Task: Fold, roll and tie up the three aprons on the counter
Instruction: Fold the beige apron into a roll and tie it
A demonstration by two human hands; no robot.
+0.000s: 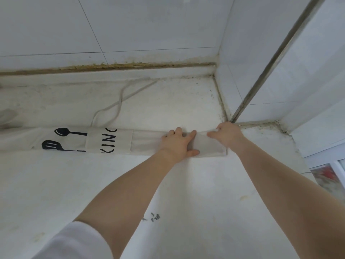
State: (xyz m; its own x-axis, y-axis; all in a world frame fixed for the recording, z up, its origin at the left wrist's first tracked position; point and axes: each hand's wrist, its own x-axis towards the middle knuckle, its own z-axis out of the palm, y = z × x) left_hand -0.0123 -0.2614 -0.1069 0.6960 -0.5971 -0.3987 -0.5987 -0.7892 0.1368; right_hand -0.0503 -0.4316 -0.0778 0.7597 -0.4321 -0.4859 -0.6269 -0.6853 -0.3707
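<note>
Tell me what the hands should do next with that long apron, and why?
Probably start rolling. The apron already lies folded into a long strip on the counter, and both the left hand and right hand press its right end, so turning that end over leftward seems next.

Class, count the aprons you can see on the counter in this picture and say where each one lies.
1. A folded apron lies in a long strip across the counter, its right end under both hands. The other two are not in view.

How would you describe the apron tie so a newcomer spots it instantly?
Start at the tiled back wall and drop to the counter. A thin pale apron tie loops from the folded apron toward the wall. It is the only cord there.
</note>
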